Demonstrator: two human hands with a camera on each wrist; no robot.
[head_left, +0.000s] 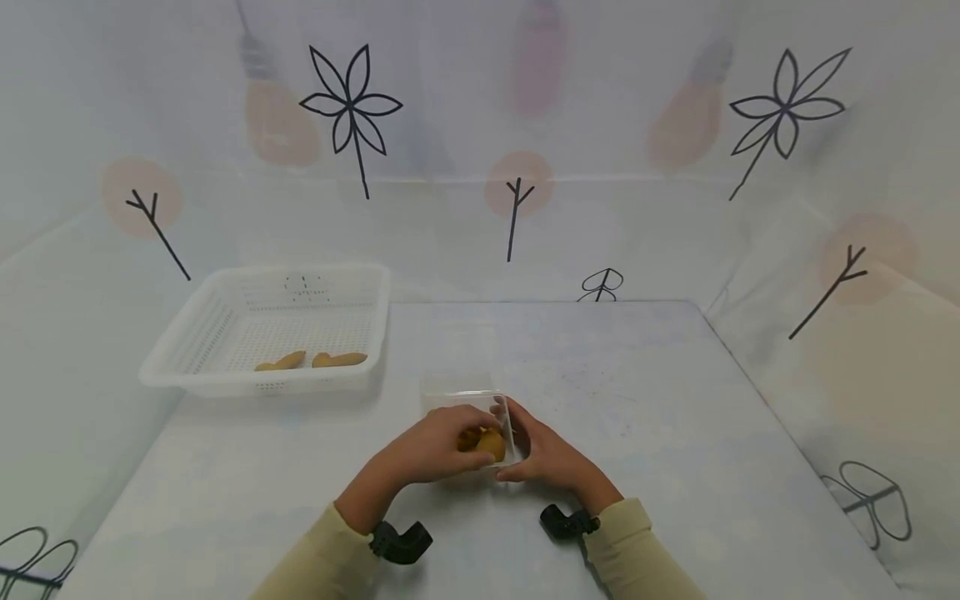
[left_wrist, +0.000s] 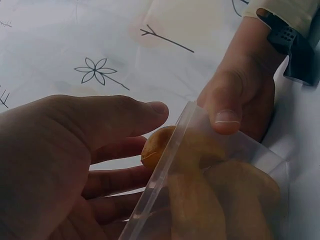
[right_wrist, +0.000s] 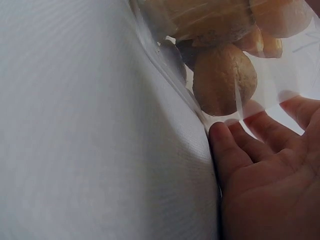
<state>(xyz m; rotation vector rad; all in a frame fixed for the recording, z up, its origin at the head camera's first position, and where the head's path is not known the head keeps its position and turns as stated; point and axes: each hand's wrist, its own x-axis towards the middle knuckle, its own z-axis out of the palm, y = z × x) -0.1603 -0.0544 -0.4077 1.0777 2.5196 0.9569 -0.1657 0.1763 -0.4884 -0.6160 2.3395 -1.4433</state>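
A clear plastic box (head_left: 512, 429) stands on the white table with tan mushroom-shaped pieces (left_wrist: 192, 200) in it. Over its left side reaches my left hand (head_left: 450, 442), fingers spread and thumb extended. In the left wrist view its fingers lie beside and behind a rounded tan end (left_wrist: 157, 147) at the box's rim, with a gap under the thumb. My right hand (head_left: 551, 454) holds the box's right end, thumb at the near corner and fingers round the far side. From the right wrist, fingertips (right_wrist: 220, 132) show against the box wall, close by a rounded brown end (right_wrist: 225, 80).
At the back left stands a white perforated basket (head_left: 262, 379), with two similar tan pieces (head_left: 340, 360) lying near its front wall. Behind the box lies its clear open lid (head_left: 457, 367). A patterned white curtain (head_left: 450, 233) borders the table's back and sides.
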